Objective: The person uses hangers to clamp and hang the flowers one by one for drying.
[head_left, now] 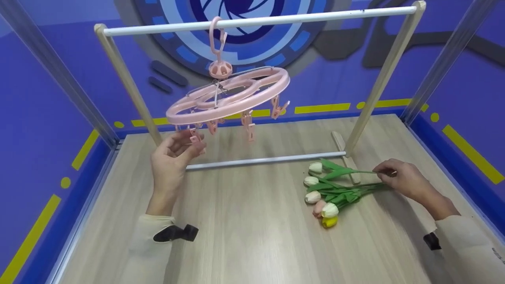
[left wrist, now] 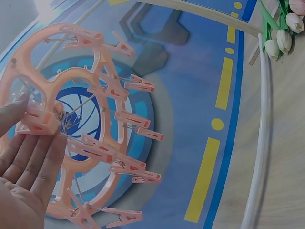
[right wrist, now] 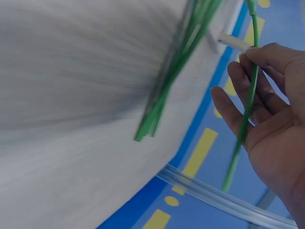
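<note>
A pink round clip hanger (head_left: 229, 112) hangs by its hook from the white top bar of a rack, tilted down toward the left. My left hand (head_left: 169, 159) pinches one pink clothespin (left wrist: 40, 120) under its low left side. Several other clothespins (left wrist: 136, 119) dangle from the ring. On the right, my right hand (head_left: 406, 179) pinches the green stem (right wrist: 252, 90) of one artificial tulip, whose white bloom (head_left: 315, 167) points left. Below it several more tulips (head_left: 347, 195) lie bunched on the table, with white, pink and yellow blooms.
The rack's wooden posts (head_left: 380, 83) stand left and right, joined low down by a white bar (head_left: 264, 161). A wooden foot (head_left: 338, 142) sits at the right post's base. Blue patterned walls (head_left: 39, 118) enclose the wooden table (head_left: 252, 236).
</note>
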The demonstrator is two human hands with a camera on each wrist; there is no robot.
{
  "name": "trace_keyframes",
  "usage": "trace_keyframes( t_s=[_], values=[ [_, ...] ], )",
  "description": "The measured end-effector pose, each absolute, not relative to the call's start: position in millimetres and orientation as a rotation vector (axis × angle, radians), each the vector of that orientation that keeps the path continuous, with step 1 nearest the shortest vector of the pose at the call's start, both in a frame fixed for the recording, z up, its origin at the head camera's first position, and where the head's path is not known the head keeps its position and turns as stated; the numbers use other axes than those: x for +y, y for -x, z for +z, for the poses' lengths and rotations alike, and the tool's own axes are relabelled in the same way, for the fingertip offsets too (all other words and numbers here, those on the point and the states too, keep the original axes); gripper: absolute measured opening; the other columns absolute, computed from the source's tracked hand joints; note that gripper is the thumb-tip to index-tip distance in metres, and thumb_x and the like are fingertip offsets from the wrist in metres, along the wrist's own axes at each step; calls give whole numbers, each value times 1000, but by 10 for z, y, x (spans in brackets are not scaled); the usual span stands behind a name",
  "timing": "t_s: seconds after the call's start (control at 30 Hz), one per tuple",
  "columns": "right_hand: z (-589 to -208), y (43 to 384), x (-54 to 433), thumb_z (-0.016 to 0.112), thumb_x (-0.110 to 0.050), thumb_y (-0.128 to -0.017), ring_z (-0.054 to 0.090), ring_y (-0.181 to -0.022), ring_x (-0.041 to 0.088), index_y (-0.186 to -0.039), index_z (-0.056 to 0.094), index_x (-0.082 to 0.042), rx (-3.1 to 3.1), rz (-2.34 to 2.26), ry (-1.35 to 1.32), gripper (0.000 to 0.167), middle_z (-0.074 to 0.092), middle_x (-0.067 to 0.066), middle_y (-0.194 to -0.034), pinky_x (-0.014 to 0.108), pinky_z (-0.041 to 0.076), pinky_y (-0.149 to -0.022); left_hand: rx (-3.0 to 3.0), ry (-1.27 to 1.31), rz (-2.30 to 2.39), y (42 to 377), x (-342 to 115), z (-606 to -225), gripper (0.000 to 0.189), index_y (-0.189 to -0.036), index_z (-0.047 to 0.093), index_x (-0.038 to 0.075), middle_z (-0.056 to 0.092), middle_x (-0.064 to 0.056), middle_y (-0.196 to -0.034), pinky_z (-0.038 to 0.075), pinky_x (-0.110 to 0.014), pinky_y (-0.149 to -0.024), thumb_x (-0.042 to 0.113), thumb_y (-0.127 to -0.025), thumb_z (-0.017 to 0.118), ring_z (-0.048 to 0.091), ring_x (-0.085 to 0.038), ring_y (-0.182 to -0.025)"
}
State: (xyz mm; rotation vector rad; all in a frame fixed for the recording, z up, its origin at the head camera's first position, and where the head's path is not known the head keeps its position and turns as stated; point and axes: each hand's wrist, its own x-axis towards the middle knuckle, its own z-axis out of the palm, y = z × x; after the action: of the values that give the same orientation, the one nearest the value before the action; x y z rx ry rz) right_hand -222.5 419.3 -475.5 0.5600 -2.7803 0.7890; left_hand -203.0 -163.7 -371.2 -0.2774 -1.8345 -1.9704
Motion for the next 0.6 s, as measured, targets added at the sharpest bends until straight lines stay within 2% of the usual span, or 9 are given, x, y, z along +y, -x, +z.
trace_keyframes(
  t_s=[0.07,0.2,0.43,0.6],
  values=[
    [-4696,2206,4169,75,8,-92,67,-86,9,-104,78,-3,-2746,794,-582,16,72,3,-96,16,55,-72,-1839,272,-1955,2023,-1629,-3713,38,-127,70,-4,77,-17,-114,64,-33,-84,-4,-91,82,76,-26,-100],
    [-4588,2177,4109,76,7,-93,69,-84,10,-104,79,-5,-2723,790,-583,16,72,3,-96,11,53,-72,-1838,250,-1924,2012,-1617,-3712,39,-130,71,-5,78,-15,-112,63,-28,-84,-4,-92,80,76,-23,-100],
    [-4474,2171,3998,78,9,-91,66,-82,6,-102,80,-8,-2655,787,-655,21,71,-1,-93,5,49,-74,-1850,244,-1909,1984,-1614,-3701,33,-125,74,-3,79,-13,-113,63,-30,-88,-1,-93,81,76,-23,-104],
    [-4393,2160,3875,80,10,-88,68,-84,8,-102,80,-9,-2602,766,-718,24,72,-3,-94,4,49,-77,-1862,276,-1939,1973,-1605,-3703,31,-120,73,-2,79,-14,-110,63,-31,-89,2,-91,84,77,-25,-101]
  ],
)
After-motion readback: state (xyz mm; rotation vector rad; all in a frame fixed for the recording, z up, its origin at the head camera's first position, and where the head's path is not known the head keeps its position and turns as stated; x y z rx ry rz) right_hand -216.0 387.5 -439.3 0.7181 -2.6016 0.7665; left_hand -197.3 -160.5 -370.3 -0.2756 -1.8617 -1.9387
